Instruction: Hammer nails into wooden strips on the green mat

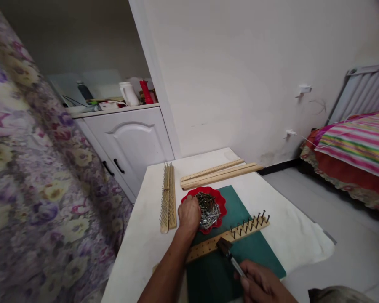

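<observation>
My left hand is at the left side of a red scalloped bowl, its fingers curled over the rim. The fingertips are hidden, so what they pinch does not show. Loose nails, silver and brownish, fill the bowl. At the lower right my right hand is closed round the silver handle of a hammer. Its dark head rests over a wooden strip with rows of holes. Several dark nails stand upright in the strip's right half. Beneath lies a green board.
Two nail-studded strips lie at the table's left. More wooden strips lie at the back. A white cloth covers the table. Beyond are a white cabinet, a floral curtain and a bed.
</observation>
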Demonstrator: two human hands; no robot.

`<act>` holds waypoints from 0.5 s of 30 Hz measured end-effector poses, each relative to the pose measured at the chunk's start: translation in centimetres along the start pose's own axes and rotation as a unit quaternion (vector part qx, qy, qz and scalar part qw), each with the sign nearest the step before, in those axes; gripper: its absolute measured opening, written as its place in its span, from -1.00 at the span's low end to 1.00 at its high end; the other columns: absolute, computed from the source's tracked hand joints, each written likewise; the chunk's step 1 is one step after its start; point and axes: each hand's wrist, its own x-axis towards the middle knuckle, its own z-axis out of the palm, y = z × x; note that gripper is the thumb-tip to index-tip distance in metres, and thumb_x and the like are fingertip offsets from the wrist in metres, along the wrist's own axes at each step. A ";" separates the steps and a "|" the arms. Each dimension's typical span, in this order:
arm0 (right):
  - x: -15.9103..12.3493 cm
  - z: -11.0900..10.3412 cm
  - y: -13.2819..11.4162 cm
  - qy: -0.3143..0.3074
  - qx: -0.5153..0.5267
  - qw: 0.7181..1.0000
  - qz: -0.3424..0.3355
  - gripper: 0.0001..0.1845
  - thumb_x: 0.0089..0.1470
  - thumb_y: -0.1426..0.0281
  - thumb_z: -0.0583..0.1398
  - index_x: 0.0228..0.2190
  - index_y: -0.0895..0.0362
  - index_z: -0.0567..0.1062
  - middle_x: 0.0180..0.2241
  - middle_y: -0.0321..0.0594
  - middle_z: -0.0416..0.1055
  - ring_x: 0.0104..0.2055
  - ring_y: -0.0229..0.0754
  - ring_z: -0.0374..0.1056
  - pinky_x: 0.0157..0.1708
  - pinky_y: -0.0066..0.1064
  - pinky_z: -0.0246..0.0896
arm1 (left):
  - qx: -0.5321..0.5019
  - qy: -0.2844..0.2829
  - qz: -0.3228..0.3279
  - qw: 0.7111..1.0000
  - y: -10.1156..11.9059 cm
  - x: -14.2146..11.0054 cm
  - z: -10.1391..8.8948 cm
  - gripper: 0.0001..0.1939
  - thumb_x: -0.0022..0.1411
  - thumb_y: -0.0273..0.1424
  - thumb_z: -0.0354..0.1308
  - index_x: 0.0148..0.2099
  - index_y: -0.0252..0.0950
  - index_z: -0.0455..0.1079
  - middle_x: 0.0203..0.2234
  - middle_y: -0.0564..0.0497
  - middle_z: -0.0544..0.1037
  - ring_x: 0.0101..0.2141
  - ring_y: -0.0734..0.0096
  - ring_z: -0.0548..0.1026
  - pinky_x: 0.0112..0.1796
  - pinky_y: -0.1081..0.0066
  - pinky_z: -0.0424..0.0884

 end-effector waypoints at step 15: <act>-4.0 5.8 2.4 0.306 0.108 0.945 -0.046 -0.66 -0.06 0.10 0.25 -0.36 0.07 0.34 -0.62 -0.46 0.23 -0.65 -0.34 0.13 -0.68 -0.55 0.03 | -0.436 -0.066 0.285 0.851 0.7 -19.5 -0.1 -0.88 0.14 -0.56 -0.01 -0.34 -0.29 0.31 -0.48 0.04 0.40 -0.45 0.48 0.37 -0.44 0.54 0.22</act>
